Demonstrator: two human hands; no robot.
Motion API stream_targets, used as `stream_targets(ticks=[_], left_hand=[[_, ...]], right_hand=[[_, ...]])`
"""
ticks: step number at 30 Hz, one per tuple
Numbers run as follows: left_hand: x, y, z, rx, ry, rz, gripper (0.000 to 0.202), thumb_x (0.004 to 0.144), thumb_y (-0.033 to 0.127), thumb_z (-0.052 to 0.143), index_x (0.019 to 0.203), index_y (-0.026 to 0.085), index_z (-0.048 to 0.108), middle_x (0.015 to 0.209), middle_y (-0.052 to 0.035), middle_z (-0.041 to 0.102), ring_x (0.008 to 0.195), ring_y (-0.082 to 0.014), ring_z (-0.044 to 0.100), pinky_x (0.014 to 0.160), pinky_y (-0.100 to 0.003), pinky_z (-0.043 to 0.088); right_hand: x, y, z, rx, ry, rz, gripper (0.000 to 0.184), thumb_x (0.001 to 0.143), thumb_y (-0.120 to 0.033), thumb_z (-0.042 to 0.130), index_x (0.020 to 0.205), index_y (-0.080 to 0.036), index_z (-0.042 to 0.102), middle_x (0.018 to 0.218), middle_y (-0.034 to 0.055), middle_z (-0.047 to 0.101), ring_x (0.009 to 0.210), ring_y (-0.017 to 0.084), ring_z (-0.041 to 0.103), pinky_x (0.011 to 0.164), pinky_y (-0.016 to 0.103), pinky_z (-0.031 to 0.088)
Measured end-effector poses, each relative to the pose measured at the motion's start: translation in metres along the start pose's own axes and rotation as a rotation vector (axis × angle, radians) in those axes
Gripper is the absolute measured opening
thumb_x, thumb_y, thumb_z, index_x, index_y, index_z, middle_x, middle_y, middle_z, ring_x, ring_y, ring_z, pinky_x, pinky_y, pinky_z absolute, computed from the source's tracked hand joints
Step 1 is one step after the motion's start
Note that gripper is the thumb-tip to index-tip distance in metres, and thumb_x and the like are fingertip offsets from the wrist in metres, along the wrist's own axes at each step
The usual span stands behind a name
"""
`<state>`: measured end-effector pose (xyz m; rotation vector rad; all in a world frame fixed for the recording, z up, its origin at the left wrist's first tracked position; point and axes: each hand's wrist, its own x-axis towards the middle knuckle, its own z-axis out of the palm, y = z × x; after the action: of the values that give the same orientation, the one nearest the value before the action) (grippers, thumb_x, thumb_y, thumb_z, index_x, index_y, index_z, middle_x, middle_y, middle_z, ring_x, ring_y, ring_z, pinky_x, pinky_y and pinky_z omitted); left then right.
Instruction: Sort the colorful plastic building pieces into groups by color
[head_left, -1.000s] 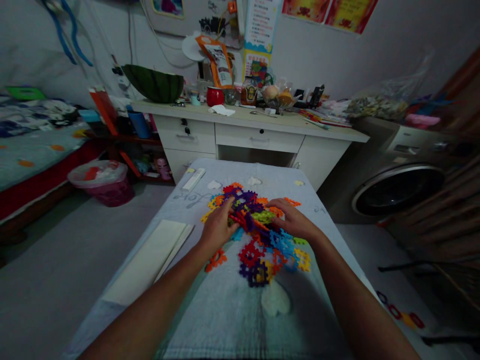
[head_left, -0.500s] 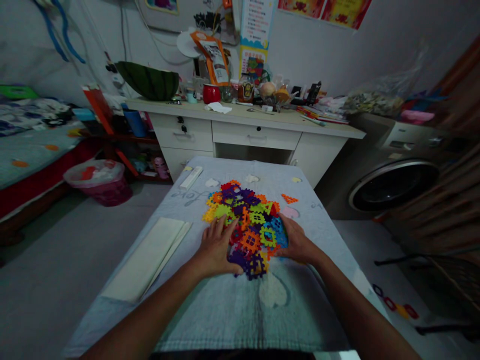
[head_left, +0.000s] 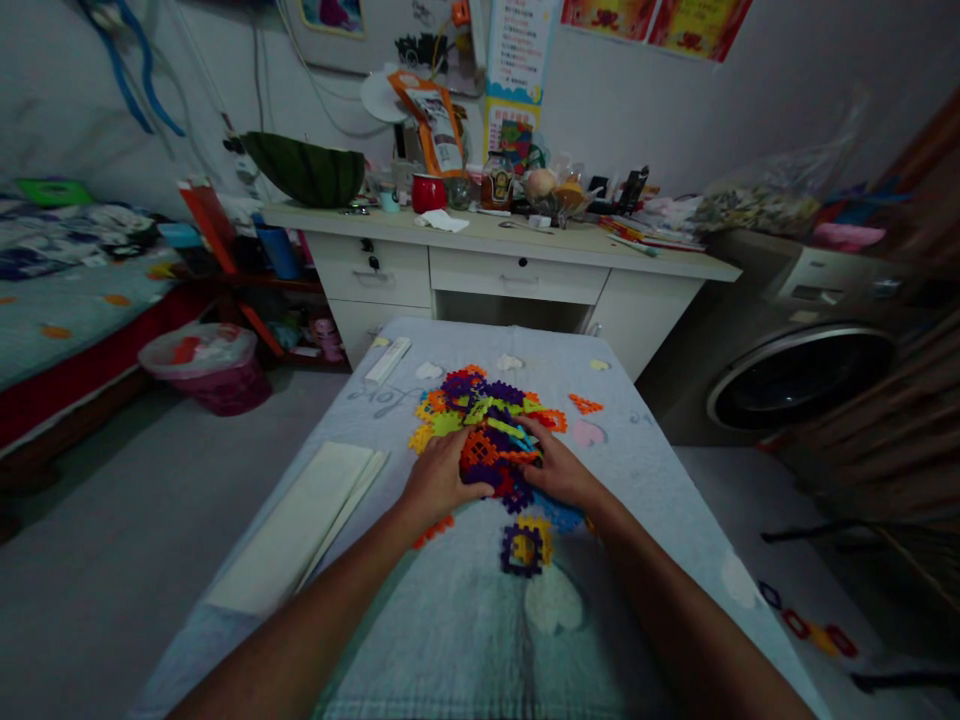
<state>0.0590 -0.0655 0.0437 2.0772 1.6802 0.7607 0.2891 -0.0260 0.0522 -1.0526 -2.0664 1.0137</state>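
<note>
A heap of colourful interlocking plastic tiles (head_left: 487, 420) lies in the middle of a table covered with a pale blue cloth (head_left: 465, 620). My left hand (head_left: 439, 480) cups the heap's near left side, fingers curled around tiles. My right hand (head_left: 555, 470) presses in from the near right, fingers curled over orange and red tiles. The two hands squeeze the tiles between them. A purple and yellow tile (head_left: 525, 545) lies loose on the cloth just in front of my hands. A single orange tile (head_left: 585, 404) sits apart to the right.
A flat white pad (head_left: 300, 520) lies on the table's left side. Beyond the table stands a cluttered white desk (head_left: 517, 265) with a halved watermelon (head_left: 307, 170). A washing machine (head_left: 802, 360) is at the right, a pink bin (head_left: 206, 365) and a bed at the left.
My hands moved from the heap's near edge inward and up, bunching the tiles together. A purple and yellow tile and an orange one were left behind on the cloth.
</note>
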Motion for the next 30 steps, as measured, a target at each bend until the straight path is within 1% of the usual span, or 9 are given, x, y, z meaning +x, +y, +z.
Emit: stream_targets(ticks=[5, 9, 11, 14, 20, 23, 26, 28, 30], left_hand=[[0.016, 0.007, -0.004, -0.112, 0.036, -0.027, 0.077, 0.064, 0.033, 0.082, 0.132, 0.017, 0.05, 0.125, -0.0131, 0.065, 0.115, -0.0314, 0.06, 0.097, -0.042, 0.047], [0.024, 0.01, -0.011, -0.204, 0.072, -0.015, 0.056, 0.073, 0.035, 0.074, 0.125, 0.022, 0.056, 0.114, -0.0072, 0.07, 0.105, -0.0264, 0.065, 0.089, -0.037, 0.051], [0.026, 0.007, -0.016, -0.195, 0.071, -0.048, 0.044, 0.077, 0.036, 0.07, 0.117, 0.022, 0.06, 0.104, -0.0052, 0.072, 0.095, -0.0243, 0.068, 0.083, -0.035, 0.052], [0.028, -0.002, -0.025, -0.102, 0.101, -0.147, 0.034, 0.081, 0.037, 0.063, 0.11, 0.02, 0.063, 0.093, -0.0048, 0.071, 0.086, -0.0237, 0.067, 0.079, -0.035, 0.052], [0.046, -0.023, -0.035, 0.133, 0.301, -0.122, 0.042, 0.078, 0.037, 0.061, 0.117, 0.02, 0.061, 0.117, -0.01, 0.059, 0.115, -0.0277, 0.056, 0.102, -0.041, 0.043], [0.067, -0.025, -0.038, 0.207, 0.222, -0.159, 0.063, 0.074, 0.049, 0.064, 0.131, 0.023, 0.053, 0.14, -0.0121, 0.044, 0.132, -0.0326, 0.043, 0.11, -0.044, 0.035], [0.092, -0.023, -0.039, 0.245, 0.064, -0.277, 0.083, 0.071, 0.064, 0.062, 0.142, 0.024, 0.041, 0.153, -0.0152, 0.031, 0.14, -0.0386, 0.032, 0.11, -0.048, 0.031], [0.106, -0.021, -0.038, 0.24, -0.063, -0.368, 0.097, 0.067, 0.073, 0.061, 0.146, 0.024, 0.034, 0.154, -0.0184, 0.031, 0.14, -0.0425, 0.031, 0.107, -0.051, 0.033], [0.116, -0.02, -0.035, 0.217, -0.189, -0.425, 0.106, 0.059, 0.077, 0.064, 0.147, 0.024, 0.033, 0.15, -0.0203, 0.038, 0.136, -0.0437, 0.038, 0.102, -0.051, 0.037]], right_hand=[[0.018, -0.012, 0.003, 0.21, 0.035, 0.04, 0.066, 0.069, -0.018, 0.062, 0.134, -0.024, 0.052, 0.127, 0.0037, 0.061, 0.114, 0.023, 0.057, 0.102, 0.039, 0.043], [0.029, -0.015, 0.0, 0.4, 0.097, 0.173, 0.051, 0.073, -0.031, 0.064, 0.123, -0.023, 0.058, 0.099, 0.0018, 0.07, 0.087, 0.021, 0.064, 0.08, 0.035, 0.052], [0.032, -0.012, -0.007, 0.401, 0.137, 0.199, 0.046, 0.074, -0.037, 0.066, 0.117, -0.022, 0.06, 0.091, 0.0018, 0.07, 0.078, 0.019, 0.064, 0.074, 0.033, 0.052], [0.03, 0.0, -0.023, 0.208, 0.218, 0.13, 0.044, 0.075, -0.042, 0.067, 0.112, -0.019, 0.063, 0.1, 0.0047, 0.07, 0.086, 0.021, 0.064, 0.081, 0.036, 0.052], [0.017, 0.028, -0.043, -0.296, 0.362, 0.135, 0.041, 0.08, -0.049, 0.059, 0.107, -0.019, 0.066, 0.106, 0.01, 0.069, 0.1, 0.028, 0.062, 0.093, 0.044, 0.047], [0.013, 0.04, -0.041, -0.393, 0.489, 0.104, 0.049, 0.08, -0.054, 0.058, 0.112, -0.017, 0.064, 0.12, 0.0148, 0.064, 0.116, 0.032, 0.056, 0.102, 0.049, 0.041], [0.009, 0.048, -0.038, -0.409, 0.593, 0.108, 0.058, 0.08, -0.056, 0.058, 0.121, -0.015, 0.06, 0.127, 0.0174, 0.06, 0.121, 0.033, 0.052, 0.106, 0.051, 0.038], [0.007, 0.051, -0.038, -0.369, 0.668, 0.128, 0.065, 0.08, -0.057, 0.058, 0.128, -0.013, 0.055, 0.13, 0.0186, 0.058, 0.121, 0.032, 0.053, 0.106, 0.05, 0.038], [0.006, 0.053, -0.04, -0.316, 0.746, 0.157, 0.072, 0.079, -0.057, 0.058, 0.133, -0.01, 0.049, 0.132, 0.0203, 0.056, 0.122, 0.031, 0.053, 0.106, 0.048, 0.039]])
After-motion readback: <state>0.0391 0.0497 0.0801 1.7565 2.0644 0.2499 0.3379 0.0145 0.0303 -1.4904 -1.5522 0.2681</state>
